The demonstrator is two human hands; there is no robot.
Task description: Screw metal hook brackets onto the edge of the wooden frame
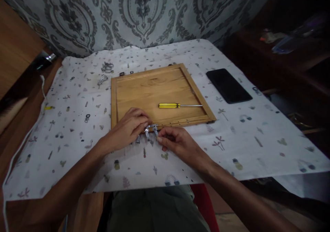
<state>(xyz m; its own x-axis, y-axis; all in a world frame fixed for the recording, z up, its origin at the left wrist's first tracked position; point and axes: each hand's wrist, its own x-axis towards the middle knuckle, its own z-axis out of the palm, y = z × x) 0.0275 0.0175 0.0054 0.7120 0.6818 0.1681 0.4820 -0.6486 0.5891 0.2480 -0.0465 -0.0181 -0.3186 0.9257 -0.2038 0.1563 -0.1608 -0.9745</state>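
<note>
A wooden framed panel (152,91) lies on the cloth-covered table, with small dark holes along its near edge. At that edge sit silvery metal fittings (155,129), side by side; their exact kind is too small to tell. My left hand (131,126) rests over the edge, its fingers closed together and the tips at the left fitting. From the right, my right hand (180,143) pinches the lower end of the right fitting between thumb and fingers. Another metal piece shows partly under my left hand. A yellow-handled screwdriver (169,105) lies on the panel.
A black phone (229,86) lies right of the panel. More metal fittings (107,67) are at the back left of the printed tablecloth (77,156). A white cable (22,139) runs down the left side. A patterned curtain (141,15) hangs behind the table.
</note>
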